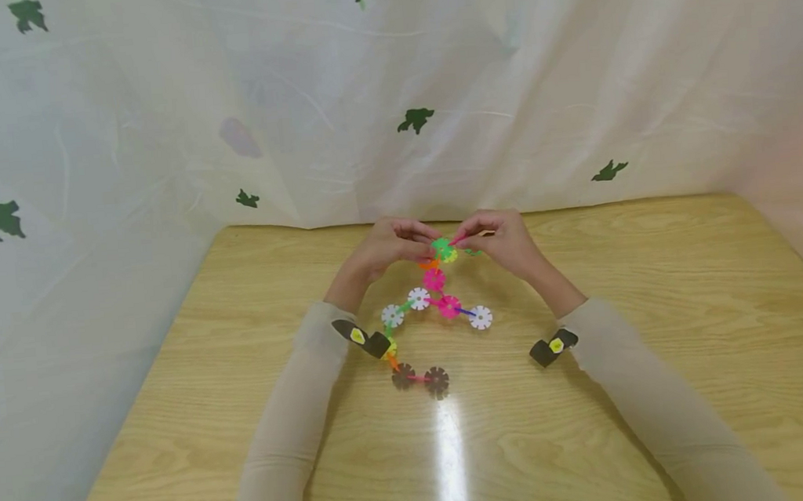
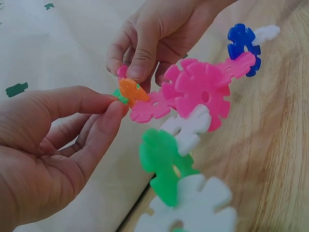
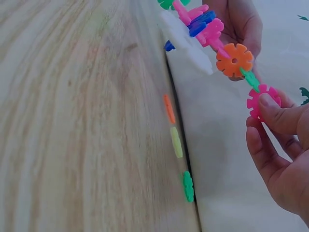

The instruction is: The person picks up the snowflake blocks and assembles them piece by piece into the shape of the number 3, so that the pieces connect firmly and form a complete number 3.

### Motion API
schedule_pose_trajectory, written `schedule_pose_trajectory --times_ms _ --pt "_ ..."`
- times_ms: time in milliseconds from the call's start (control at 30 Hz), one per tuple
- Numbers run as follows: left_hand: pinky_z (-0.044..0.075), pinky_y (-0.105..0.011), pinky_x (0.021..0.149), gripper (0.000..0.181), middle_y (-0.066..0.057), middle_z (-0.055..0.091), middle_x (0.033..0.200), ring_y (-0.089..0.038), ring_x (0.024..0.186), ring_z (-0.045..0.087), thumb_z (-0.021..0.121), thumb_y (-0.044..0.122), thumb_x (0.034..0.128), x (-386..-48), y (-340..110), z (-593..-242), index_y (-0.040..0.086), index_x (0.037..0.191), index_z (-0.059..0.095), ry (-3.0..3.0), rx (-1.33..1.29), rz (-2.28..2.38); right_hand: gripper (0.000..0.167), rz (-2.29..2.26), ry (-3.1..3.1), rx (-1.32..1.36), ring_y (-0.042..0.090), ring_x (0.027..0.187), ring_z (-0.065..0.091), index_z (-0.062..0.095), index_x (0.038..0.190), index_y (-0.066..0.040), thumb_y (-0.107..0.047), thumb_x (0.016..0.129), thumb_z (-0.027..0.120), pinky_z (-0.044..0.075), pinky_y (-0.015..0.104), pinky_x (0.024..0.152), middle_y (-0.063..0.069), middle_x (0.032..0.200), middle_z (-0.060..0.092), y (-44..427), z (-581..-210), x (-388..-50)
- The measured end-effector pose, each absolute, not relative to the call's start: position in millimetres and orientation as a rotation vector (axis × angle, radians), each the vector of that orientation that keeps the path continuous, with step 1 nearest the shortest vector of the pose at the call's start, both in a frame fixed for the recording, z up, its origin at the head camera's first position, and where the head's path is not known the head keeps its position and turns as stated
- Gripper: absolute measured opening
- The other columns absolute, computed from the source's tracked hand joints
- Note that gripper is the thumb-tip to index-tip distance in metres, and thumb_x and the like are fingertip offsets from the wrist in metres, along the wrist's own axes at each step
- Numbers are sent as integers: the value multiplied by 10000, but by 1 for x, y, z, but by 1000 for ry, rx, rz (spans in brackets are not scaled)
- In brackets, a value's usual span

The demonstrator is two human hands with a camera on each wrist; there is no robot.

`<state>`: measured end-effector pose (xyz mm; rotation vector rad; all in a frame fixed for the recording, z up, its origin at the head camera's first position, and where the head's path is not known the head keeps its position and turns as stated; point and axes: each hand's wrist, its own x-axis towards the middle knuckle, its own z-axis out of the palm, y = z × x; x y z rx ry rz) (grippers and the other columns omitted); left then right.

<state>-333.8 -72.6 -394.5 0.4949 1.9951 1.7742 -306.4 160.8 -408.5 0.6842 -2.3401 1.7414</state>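
Note:
A chain of notched plastic snowflake discs stretches across the table. It includes white discs (image 1: 419,299), a pink disc (image 2: 205,94), a blue disc (image 2: 241,43) and dark brown discs (image 1: 436,381). At its far end, my left hand (image 1: 389,250) pinches a green disc (image 3: 250,79) between thumb and fingertips. An orange disc (image 3: 234,60) joins that green one to the pink part of the chain. My right hand (image 1: 503,244) pinches a pink disc (image 3: 253,102) by thumb and fingers, and this disc touches the green one's edge. Whether their slots are fully interlocked is hard to tell.
Loose orange (image 3: 169,108), yellow (image 3: 176,142) and green (image 3: 188,186) discs lie along the far edge of the wooden table (image 1: 516,446). Behind that edge hangs a pale curtain (image 1: 304,93) with green leaf shapes. Black straps (image 1: 362,338) circle both wrists.

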Motion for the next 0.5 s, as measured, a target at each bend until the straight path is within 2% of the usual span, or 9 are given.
schedule_pose_trajectory --times_ms 267,367,500 --pt "592 -540 917 276 -13 742 827 -136 727 728 707 -47 884 -333 -69 -394 -112 1152 697 2016 463 1782 50 1697 -2367 650 87 692 671 754 896 89 45 872 756 601 320 614 223 883 710 159 -406 -303" --pt "600 -529 902 275 -9 738 819 -133 718 725 701 -52 886 -333 -69 -394 -119 1153 694 2019 462 1782 15 1703 -2355 622 111 687 661 761 870 67 71 869 747 592 313 595 240 879 707 157 -405 -302" --pt "624 -478 854 268 -12 739 812 -136 713 725 698 -54 884 -332 -69 -395 -121 1143 697 2021 467 1787 70 1687 -2344 600 186 703 661 774 827 25 86 854 754 574 294 576 219 857 710 155 -406 -301"
